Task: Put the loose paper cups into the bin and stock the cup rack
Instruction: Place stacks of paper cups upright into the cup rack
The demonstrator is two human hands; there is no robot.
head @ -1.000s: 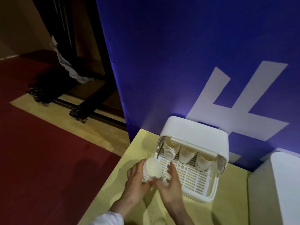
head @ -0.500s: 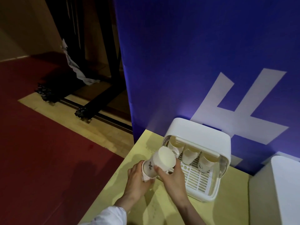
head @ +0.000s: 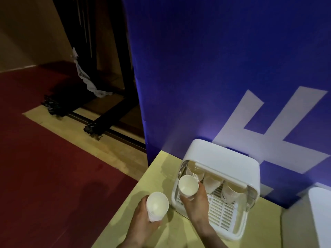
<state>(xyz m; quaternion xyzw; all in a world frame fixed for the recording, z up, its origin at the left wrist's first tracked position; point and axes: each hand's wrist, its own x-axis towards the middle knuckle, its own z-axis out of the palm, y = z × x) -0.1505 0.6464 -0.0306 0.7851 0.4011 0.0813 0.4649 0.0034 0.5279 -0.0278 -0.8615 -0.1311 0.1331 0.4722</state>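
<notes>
Since the earlier frame: cups separated, hands apart. Single paper cup point(head: 188, 185), right hand point(head: 196, 203) closed round it, at the white cup rack point(head: 222, 187) mouth. Cup stack point(head: 157, 205), gripped by left hand point(head: 143, 221), over yellow table point(head: 161, 169).

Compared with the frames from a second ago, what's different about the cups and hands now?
The right hand has pulled one paper cup off the stack and carried it right, to the open front of the cup rack. The left hand still grips the remaining stack of cups, now apart from the other hand. Before, both hands were together on that stack. The rack and the cup stacks inside it have not shifted on the table.
</notes>
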